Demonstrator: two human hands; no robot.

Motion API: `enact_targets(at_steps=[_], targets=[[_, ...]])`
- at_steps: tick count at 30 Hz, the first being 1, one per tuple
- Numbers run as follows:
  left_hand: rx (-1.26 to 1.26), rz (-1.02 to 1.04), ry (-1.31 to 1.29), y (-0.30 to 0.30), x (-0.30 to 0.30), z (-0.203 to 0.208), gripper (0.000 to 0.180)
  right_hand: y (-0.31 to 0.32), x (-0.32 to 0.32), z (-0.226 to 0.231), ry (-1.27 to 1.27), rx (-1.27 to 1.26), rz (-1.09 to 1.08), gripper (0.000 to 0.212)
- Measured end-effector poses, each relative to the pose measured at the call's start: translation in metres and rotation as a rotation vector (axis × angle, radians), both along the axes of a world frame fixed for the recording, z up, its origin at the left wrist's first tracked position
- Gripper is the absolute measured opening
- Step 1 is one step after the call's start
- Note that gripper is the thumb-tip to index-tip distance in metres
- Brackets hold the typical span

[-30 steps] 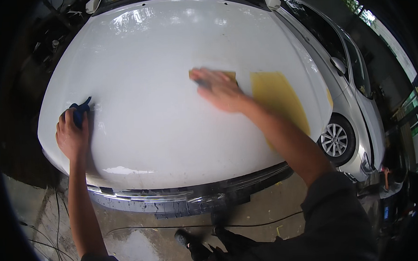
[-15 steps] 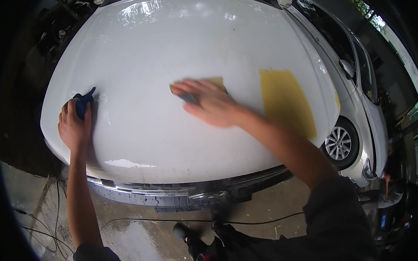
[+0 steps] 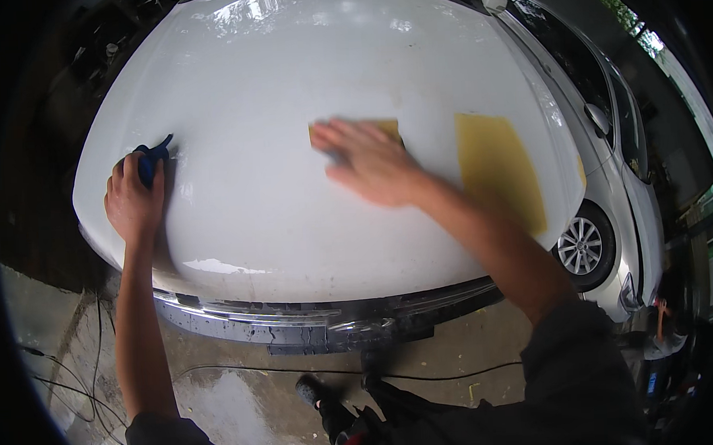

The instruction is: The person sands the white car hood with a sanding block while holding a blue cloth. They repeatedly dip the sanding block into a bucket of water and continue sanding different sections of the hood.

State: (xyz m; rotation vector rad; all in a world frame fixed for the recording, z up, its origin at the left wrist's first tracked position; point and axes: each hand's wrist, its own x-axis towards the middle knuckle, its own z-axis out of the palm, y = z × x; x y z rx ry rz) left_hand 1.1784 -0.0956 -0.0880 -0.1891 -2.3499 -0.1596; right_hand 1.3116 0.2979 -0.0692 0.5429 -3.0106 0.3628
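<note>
My left hand rests on the left side of a white car bonnet. Its fingers are wrapped round a dark blue cloth-like bundle with a thin curled tip. Near the bonnet's middle, my right hand lies palm down, blurred by motion. A grey pad, mostly hidden, shows between its thumb and fingers. A yellow piece shows along the far edge of that hand; whether it is a sheet under the hand or colour on the paint, I cannot tell.
A large yellow patch covers part of the bonnet's right side, partly behind my right forearm. A silver car stands close on the right. Below the front bumper, a black cable crosses the concrete floor, with more cable at left.
My right hand has slid slightly away from me and to the right, the grey pad and yellow piece shifting with it. The left hand keeps its grip; the whole view has shifted a little.
</note>
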Motion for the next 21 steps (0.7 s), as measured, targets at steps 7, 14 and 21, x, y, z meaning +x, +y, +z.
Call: enact_targets(at_steps=[7,14,21], targets=[[-0.004,0.066,-0.045,0.001,0.007,0.002,0.037,0.0,0.131,0.001,-0.081,0.136,0.11,0.065],[-0.018,-0.005,0.015,0.017,0.002,0.003,0.038,0.016,-0.038,0.019,0.022,-0.105,-0.151,0.053],[0.0,0.045,0.004,-0.002,0.006,0.001,0.036,-0.031,0.091,0.003,-0.205,-0.072,0.132,0.063]])
